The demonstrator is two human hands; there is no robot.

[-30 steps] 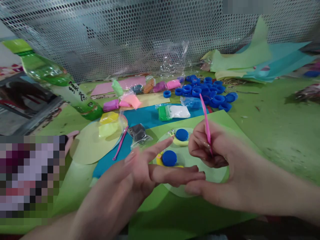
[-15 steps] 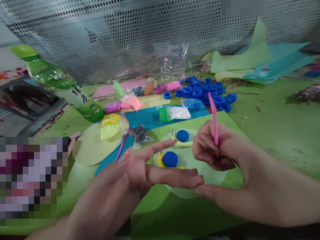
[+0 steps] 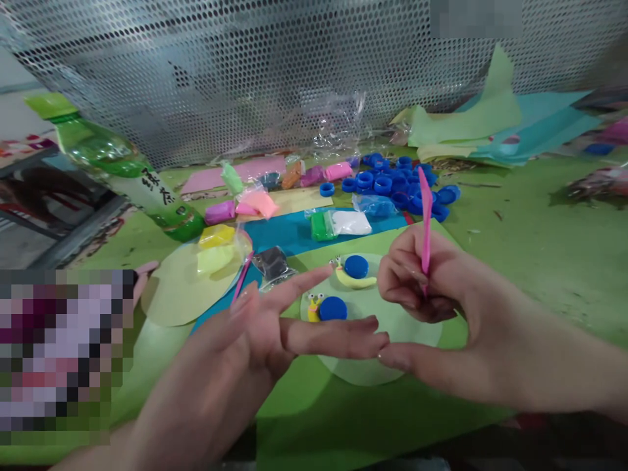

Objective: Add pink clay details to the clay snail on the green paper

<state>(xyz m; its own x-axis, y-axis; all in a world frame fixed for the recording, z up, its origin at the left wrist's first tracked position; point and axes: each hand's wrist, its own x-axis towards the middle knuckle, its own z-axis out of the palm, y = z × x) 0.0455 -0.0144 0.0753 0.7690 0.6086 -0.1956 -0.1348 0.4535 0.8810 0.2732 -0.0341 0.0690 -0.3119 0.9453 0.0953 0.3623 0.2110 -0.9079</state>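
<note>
Her left hand point(image 3: 255, 340) is spread flat, fingers pointing right, middle fingertip touching the thumb tip of her right hand point(image 3: 432, 294), whose other fingers curl into a loose fist.

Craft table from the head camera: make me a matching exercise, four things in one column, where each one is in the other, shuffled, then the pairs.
Things:
1. pink stick tool
2. green bottle
3. blue bottle caps
4. clay snails

Places:
A. on the pale round card
B. leaning at far left
C. heaped by the mesh wall
D. gripped in the right hand

Pairs: 1-D, 2-B, 3-C, 4-A
</note>
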